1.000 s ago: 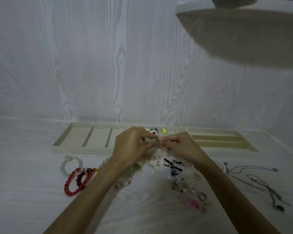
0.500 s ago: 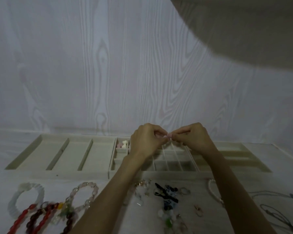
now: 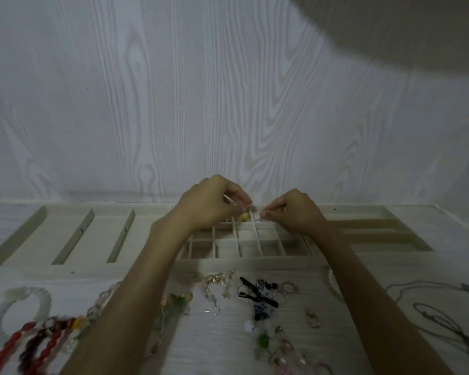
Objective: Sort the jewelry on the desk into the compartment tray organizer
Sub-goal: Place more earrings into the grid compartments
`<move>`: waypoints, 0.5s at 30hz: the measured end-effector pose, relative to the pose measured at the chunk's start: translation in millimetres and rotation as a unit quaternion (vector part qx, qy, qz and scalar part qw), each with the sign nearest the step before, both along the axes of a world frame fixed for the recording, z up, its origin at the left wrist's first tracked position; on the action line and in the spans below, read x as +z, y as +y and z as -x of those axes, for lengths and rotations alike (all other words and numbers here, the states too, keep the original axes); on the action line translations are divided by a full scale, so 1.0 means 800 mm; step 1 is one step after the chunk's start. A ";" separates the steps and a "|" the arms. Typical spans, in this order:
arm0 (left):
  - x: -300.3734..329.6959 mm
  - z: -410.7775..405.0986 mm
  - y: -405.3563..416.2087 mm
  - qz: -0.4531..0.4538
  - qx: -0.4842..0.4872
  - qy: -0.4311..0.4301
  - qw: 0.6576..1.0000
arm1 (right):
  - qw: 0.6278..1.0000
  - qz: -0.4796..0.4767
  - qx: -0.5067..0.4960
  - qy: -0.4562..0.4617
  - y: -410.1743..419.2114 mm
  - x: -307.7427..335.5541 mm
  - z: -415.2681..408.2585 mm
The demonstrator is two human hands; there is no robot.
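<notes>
White woodgrain desk (image 3: 228,334), matching wall (image 3: 173,104), dim light

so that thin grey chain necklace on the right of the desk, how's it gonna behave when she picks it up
The chain necklace lies in loose, crossing loops, so it is probably floppy and will dangle from wherever it is pinched. The strands look very thin, so likely light. The overlapping loops suggest that it may tangle or snag as it lifts; the frame is too blurred to tell.

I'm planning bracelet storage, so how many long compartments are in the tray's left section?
3, side by side: the leftmost compartment, the middle compartment, and the third compartment, partly hidden behind the left forearm.
</notes>
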State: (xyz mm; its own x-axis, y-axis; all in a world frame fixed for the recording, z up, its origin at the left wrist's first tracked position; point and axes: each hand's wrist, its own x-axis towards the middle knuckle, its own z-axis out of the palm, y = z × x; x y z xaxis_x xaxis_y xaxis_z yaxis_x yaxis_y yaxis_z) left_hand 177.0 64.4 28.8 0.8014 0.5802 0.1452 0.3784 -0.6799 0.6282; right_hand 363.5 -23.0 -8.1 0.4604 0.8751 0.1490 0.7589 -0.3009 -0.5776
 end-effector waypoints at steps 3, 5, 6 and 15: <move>0.017 0.024 -0.009 0.019 -0.096 0.032 0.995 | 0.999 -0.014 -0.019 -0.035 0.002 -0.009 0.004; 0.020 0.029 -0.018 0.028 -0.133 0.054 0.989 | 0.997 -0.031 -0.032 -0.058 0.004 -0.012 0.008; 0.020 0.027 -0.021 0.031 -0.140 0.058 0.988 | 0.996 -0.042 -0.039 -0.067 0.005 -0.012 0.009; 0.010 0.021 -0.021 0.053 -0.153 0.076 0.984 | 0.989 -0.085 -0.067 -0.101 0.005 -0.016 0.009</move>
State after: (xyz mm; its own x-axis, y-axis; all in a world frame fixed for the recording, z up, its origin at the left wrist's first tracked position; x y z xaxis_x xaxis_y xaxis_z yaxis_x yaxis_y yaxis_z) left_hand 159.9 47.3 37.0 0.9484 0.3147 -0.0388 0.2623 -0.7099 0.6536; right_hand 356.7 -19.4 -20.6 0.5172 0.7627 0.3884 0.8231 -0.3191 -0.4697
